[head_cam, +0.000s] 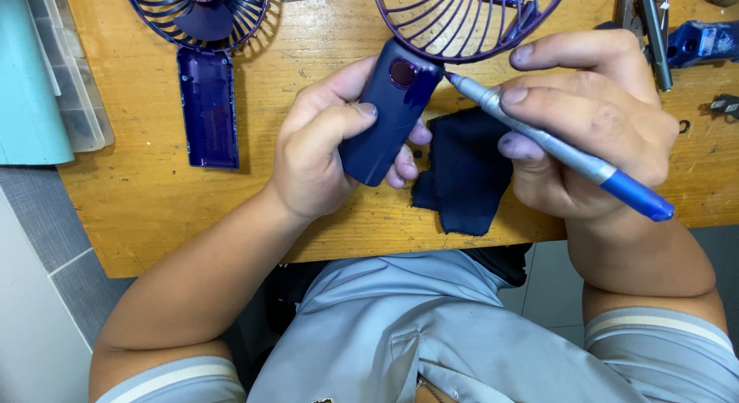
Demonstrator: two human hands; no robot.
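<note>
My left hand [327,145] grips the dark blue handle of a small hand-held fan [389,110], whose purple wire grille [462,22] points away from me. A round dark button sits near the handle's top. My right hand [596,130] holds a grey marker with a blue cap end [562,153]; its tip touches the handle just below the grille. A dark blue cloth [462,172] lies on the wooden table [138,195] under both hands.
A second fan grille [196,14] and a loose blue handle shell [208,107] lie at the upper left. A teal and clear plastic box [46,72] sits at the left edge. Pliers [643,26] and a blue part [704,41] rest at the upper right.
</note>
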